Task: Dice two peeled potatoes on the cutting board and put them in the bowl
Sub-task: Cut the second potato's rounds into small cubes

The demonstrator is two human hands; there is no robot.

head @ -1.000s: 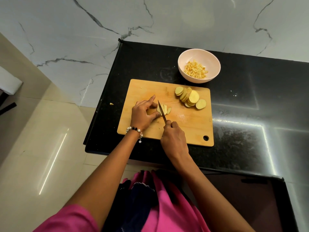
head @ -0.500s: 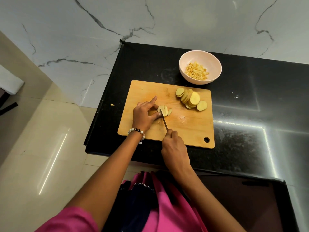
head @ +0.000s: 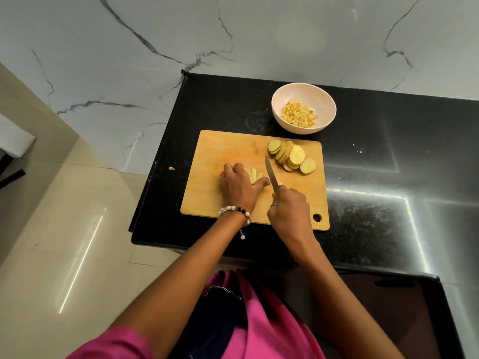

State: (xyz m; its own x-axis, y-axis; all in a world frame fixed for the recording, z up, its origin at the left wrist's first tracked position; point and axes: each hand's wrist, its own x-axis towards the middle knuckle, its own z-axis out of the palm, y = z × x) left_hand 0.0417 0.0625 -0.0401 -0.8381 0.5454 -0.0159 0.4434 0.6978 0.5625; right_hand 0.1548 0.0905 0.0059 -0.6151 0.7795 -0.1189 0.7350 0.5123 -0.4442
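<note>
A wooden cutting board lies on the black counter. My left hand covers and holds a small stack of potato strips near the board's middle. My right hand grips a knife; its blade points away from me, just right of the strips. A pile of round potato slices lies at the board's far right corner. Beyond the board stands a pale pink bowl with diced potato inside.
The black counter extends to the right and ends in an edge on the left, above a beige tiled floor. A small potato scrap lies on the counter left of the board. A marble wall rises behind.
The knife has lifted out of the strips and now sits to their right, its blade pointing away. My left hand has closed down flatter over the strips.
</note>
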